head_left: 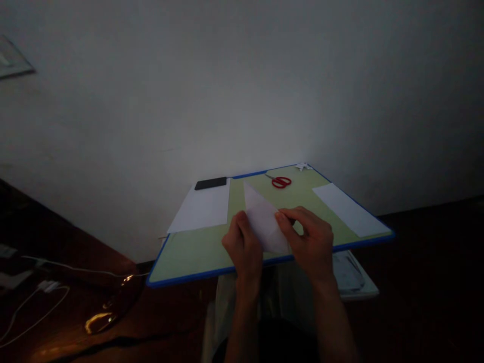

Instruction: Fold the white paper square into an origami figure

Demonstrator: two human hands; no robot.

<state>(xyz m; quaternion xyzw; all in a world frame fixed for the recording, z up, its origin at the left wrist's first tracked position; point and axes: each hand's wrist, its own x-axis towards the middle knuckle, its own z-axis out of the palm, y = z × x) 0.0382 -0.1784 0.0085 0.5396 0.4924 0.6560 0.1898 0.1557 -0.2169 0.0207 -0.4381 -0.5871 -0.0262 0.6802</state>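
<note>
Between my two hands is a folded piece of white paper [262, 222], held up over the near edge of the table, with a pointed corner facing away from me. My left hand [244, 244] is closed on its left edge, the thumb on top. On the opposite edge, my right hand [308, 237] pinches the paper between thumb and fingers. Beyond the hands lie scissors [280, 182] with red handles, their blades pointing left. The underside of the paper and some of my fingertips are hidden.
The pale green table [192, 257] has a blue rim and stands against a grey wall. At its left, a dark flat object [210, 183] rests on white sheets [204, 209]. A paper strip [350, 209] lies right, paper scraps [303, 166] at the far corner. White cables [49, 286] run at lower left.
</note>
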